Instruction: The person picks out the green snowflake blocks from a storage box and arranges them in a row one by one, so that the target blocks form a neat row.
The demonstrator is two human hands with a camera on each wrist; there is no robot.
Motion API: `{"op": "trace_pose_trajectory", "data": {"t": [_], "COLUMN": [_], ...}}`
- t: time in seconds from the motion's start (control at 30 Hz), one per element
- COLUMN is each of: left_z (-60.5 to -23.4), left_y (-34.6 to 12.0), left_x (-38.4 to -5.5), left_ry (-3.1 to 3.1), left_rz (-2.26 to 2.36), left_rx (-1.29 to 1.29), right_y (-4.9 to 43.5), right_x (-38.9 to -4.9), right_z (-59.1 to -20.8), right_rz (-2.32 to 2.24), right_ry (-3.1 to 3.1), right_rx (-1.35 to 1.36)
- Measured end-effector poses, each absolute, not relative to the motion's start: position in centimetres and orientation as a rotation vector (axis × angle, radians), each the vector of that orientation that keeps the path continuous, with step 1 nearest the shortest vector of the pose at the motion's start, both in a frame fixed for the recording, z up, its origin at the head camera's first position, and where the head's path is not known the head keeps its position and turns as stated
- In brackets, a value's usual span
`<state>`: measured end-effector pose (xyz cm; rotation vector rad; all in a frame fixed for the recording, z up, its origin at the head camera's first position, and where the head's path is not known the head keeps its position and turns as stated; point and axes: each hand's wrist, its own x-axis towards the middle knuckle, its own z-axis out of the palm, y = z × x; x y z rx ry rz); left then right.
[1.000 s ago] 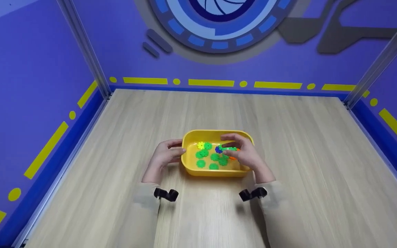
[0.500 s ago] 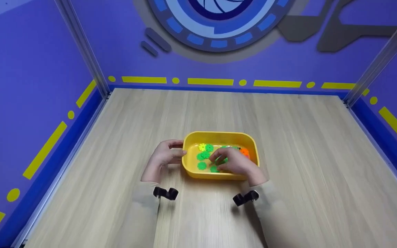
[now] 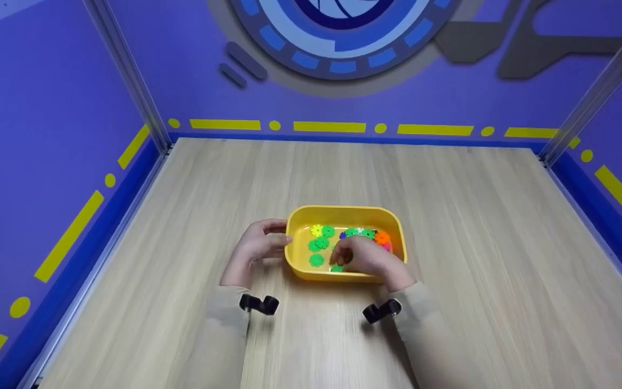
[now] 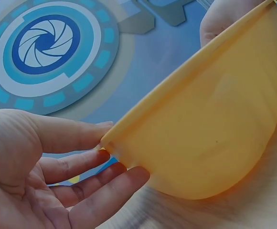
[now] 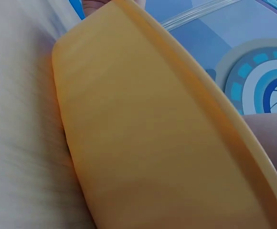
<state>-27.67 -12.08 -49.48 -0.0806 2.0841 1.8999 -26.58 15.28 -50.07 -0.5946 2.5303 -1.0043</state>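
My left hand point(image 3: 257, 244) pinches the left rim of a yellow plastic tub point(image 3: 343, 276), thumb on the rim and fingers against the outer wall, as the left wrist view shows. The right hand point(image 3: 367, 256) reaches down into the tub, fingers curled, fingertips right at a green notched disc point(image 3: 336, 268) near the front wall. I cannot tell whether it pinches a disc. More green notched discs point(image 3: 316, 260) and a yellow one point(image 3: 317, 230) lie on the left of the tub floor. Toward the right are an orange disc point(image 3: 382, 237) and other green discs, partly behind the right hand.
The tub stands on a light wood-grain table point(image 3: 224, 183). Blue-purple printed panels point(image 3: 332, 108) wall the back and both sides, with metal corner posts point(image 3: 127, 70). Each forearm carries a black wrist mount point(image 3: 259, 304).
My right hand has moved left and toward the front inside the tub, and its fingers have curled in. The tub shifted slightly right and forward earlier. The left hand keeps its hold.
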Motion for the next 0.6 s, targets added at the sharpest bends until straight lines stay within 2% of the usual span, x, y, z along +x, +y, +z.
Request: {"op": "trace_pose_trajectory", "data": {"t": [0.13,0.6], "left_z": [-49.34,-49.3], "left_y": [-12.06,-12.19], "left_x": [-27.56,-27.52], "left_ry": [2.084,2.087], "left_rz": [1.906,1.884], "left_rx": [-0.082,-0.103], "right_y": [15.37,16.18], "right_x": [-26.68,-26.67], "right_z": [-50.05,-49.12], "right_rz": [-0.976,-1.053], "right_ry": [2.532,2.505], "right_rx": [-0.614,-0.383]}}
